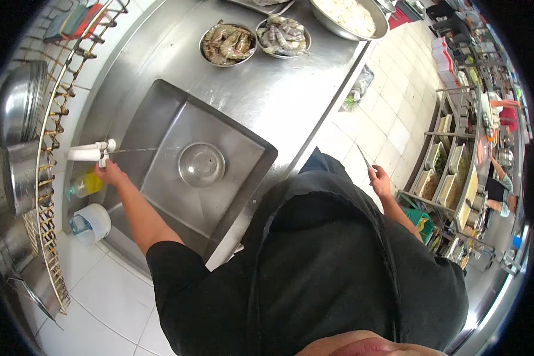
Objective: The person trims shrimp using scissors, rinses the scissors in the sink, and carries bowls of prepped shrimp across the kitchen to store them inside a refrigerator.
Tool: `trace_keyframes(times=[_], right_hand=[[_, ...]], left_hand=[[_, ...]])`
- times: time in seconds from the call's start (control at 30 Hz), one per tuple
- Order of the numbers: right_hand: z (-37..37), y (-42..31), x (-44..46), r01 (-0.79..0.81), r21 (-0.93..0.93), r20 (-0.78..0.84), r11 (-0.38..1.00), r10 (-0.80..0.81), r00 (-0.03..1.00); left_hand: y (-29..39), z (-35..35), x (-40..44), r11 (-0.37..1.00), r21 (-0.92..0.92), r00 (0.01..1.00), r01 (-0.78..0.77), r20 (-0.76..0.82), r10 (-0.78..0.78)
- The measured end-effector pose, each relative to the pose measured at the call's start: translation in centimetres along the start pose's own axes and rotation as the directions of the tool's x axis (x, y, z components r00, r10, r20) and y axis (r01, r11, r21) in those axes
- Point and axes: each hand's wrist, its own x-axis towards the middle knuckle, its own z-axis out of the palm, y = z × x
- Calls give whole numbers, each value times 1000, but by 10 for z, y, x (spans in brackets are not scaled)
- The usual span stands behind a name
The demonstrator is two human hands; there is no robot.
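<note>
Left arm extended over sink (228,127), left hand (111,174) pinching tap (89,152). Right arm bent out, right hand (380,180) closed on knife (364,156). Metal bowl (202,165) on sink floor.

One wide view, steeply down from the head

Set on the wearer's head, aimed forward and sharply down, close above the black shirt (329,255) filling the lower middle. Looks from above into the sink (240,145) and across the surface (273,89) beyond. Bends straight edges into curves, with black around the round field. Takes in the left hand (111,175) toward one side and the right hand (380,181) toward the other. Reaches from the wire rack (37,178) at far left to the floor (397,133) and more distant shelves (455,135) at right.
</note>
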Motion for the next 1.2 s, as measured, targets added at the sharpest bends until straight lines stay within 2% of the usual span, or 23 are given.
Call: trace_keyframes(times=[0.03,0.13,0.23,0.33,0.4,0.47,0.5,0.53,0.57,0.6,0.63,0.7,0.77,0.87,0.97,1.07,1.1,1.2], right_hand=[[2,1,5,-9,45,-1,999,9,1000],[6,4,31,-27,169,10,985,26,1000],[3,-1,59,-130,240,128,962,102,986],[2,-9,82,-159,205,204,966,117,972],[3,-2,102,-149,211,205,966,106,973],[-1,12,127,-137,198,211,971,94,973],[-4,21,141,-131,195,214,972,88,973],[-8,29,155,-124,196,207,973,83,975],[-14,37,169,-118,195,201,974,78,976],[-18,47,180,-117,193,196,974,79,977],[-24,55,192,-113,226,182,968,72,981],[-35,75,215,-138,238,168,961,100,981],[-51,92,233,-165,271,165,948,123,979],[-76,119,248,-232,351,173,907,181,968],[-102,138,248,-294,419,155,859,251,956],[-117,168,238,-329,494,104,805,321,941],[-115,177,233,-337,509,104,792,332,938],[-103,228,210,-355,596,76,720,390,918]], left_hand=[[-2,-2,1,999,27,999,-39,-10,40],[-13,-16,8,945,169,957,-280,121,262],[-1,-32,-31,845,400,924,-355,13,382],[4,-45,-91,822,495,959,-282,114,260],[11,-35,-163,845,389,924,-368,253,286],[12,-24,-235,810,431,886,-397,410,216],[28,-6,-282,732,546,891,-409,413,189],[33,11,-326,801,486,893,-349,431,128],[26,27,-360,828,360,828,-429,523,201],[62,54,-412,884,311,803,-350,585,113],[69,76,-447,886,282,741,-368,665,96],[92,127,-506,768,43,481,-639,801,356],[113,179,-555,767,-54,386,-639,840,381],[124,244,-606,821,-85,341,-565,882,326],[145,294,-635,684,-183,149,-706,906,396],[149,330,-656,520,-249,-34,-817,922,387],[144,339,-662,500,-243,-66,-831,936,346],[130,361,-676,426,-342,-153,-837,895,418]])
